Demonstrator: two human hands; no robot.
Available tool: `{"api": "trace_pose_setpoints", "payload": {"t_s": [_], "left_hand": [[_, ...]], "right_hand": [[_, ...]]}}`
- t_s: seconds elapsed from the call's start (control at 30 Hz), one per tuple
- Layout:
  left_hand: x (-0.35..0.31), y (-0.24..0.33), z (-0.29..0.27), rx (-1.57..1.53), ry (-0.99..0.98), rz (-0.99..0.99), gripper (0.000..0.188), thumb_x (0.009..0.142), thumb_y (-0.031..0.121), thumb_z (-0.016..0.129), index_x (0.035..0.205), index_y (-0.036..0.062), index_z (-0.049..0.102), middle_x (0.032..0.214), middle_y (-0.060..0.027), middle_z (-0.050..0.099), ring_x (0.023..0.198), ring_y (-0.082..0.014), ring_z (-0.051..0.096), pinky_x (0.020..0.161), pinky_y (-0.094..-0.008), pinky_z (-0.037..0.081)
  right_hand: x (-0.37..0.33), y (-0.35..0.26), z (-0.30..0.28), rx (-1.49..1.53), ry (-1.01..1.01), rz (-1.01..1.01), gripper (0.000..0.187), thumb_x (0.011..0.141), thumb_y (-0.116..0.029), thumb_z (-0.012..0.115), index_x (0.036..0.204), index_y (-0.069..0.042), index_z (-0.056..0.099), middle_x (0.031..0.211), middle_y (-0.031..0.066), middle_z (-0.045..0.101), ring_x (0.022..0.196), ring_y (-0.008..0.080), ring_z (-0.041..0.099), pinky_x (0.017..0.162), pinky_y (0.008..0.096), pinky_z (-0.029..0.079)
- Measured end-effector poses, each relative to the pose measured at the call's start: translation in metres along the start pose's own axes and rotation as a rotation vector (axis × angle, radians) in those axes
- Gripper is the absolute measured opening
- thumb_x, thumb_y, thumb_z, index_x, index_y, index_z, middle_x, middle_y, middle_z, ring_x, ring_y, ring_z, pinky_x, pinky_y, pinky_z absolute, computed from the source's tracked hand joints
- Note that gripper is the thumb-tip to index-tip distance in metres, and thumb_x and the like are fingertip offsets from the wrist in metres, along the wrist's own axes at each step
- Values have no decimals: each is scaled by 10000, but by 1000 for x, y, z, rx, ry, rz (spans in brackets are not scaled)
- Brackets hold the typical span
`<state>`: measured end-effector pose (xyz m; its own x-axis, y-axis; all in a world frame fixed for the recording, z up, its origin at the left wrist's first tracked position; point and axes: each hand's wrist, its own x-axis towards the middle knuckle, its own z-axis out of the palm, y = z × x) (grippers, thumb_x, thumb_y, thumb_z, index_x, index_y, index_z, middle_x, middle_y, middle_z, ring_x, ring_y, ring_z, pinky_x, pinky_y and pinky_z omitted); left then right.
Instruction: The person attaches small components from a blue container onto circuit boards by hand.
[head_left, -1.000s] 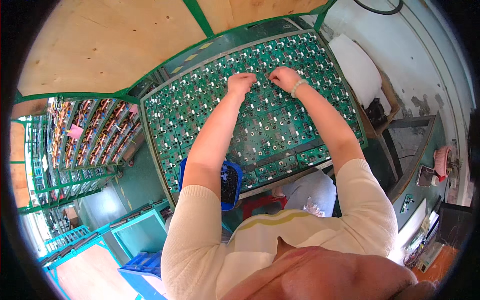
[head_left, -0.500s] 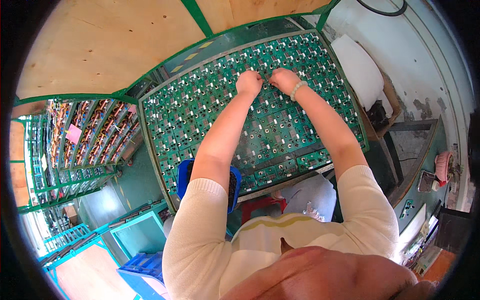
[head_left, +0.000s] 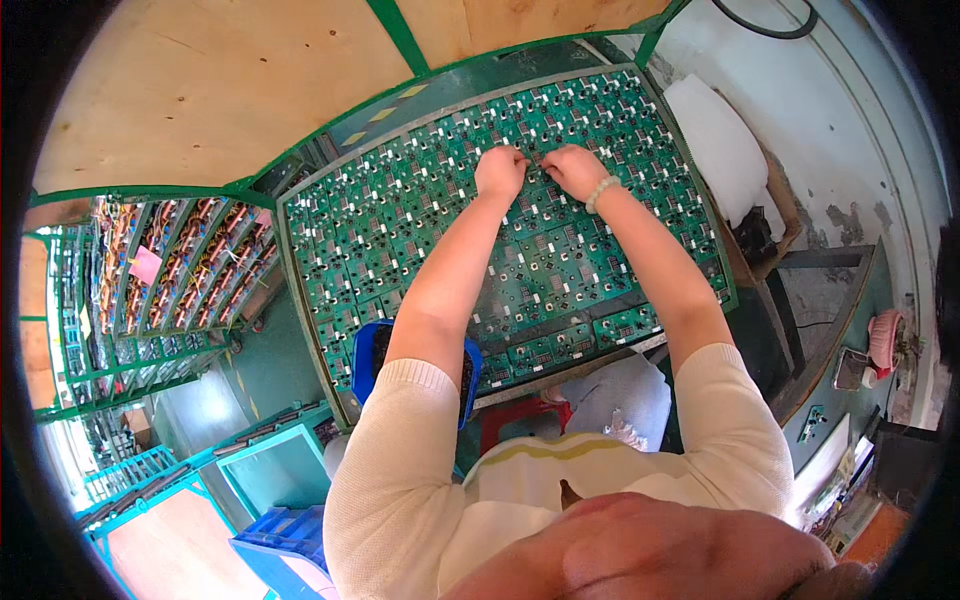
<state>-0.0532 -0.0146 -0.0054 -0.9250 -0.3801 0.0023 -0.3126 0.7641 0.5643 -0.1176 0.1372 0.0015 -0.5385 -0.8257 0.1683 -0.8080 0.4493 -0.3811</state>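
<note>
1. since the earlier frame both hands moved a little left and far on the panel of green circuit boards (head_left: 420, 220).
2. left hand (head_left: 500, 172) is curled into a fist, and right hand (head_left: 572, 168) has bent fingers; both press on boards right under them, almost touching.
3. the panel's long axis runs left to right.

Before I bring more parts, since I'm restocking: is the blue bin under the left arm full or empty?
Not empty: the blue bin holds dark small parts. How full, I cannot tell; the forearm hides most of it.
</note>
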Motion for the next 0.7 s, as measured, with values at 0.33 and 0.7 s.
{"api": "trace_pose_setpoints", "payload": {"t_s": [0.33, 0.7], "left_hand": [[1, 10, -8, 225, -128, 19, 175, 687, 270, 647, 776, 120, 661, 819, -101, 623, 797, -281, 592, 686, -396, 481], [-124, 8, -93, -1195, -507, -412, 246, 835, 53, 460, 1069, 9, 520, 704, -25, 517, 459, -58, 367, 381, -198, 273]], "right_hand": [[3, -6, 5, -98, -79, 117, 147, 724, -107, 552, 831, -102, 653, 838, 108, 597, 880, 280, 543, 772, 382, 450], [-64, -146, -52, 724, 216, 113, 209, 757, -122, 617, 955, -55, 613, 896, 83, 559, 813, 176, 554, 688, 277, 451]]}}
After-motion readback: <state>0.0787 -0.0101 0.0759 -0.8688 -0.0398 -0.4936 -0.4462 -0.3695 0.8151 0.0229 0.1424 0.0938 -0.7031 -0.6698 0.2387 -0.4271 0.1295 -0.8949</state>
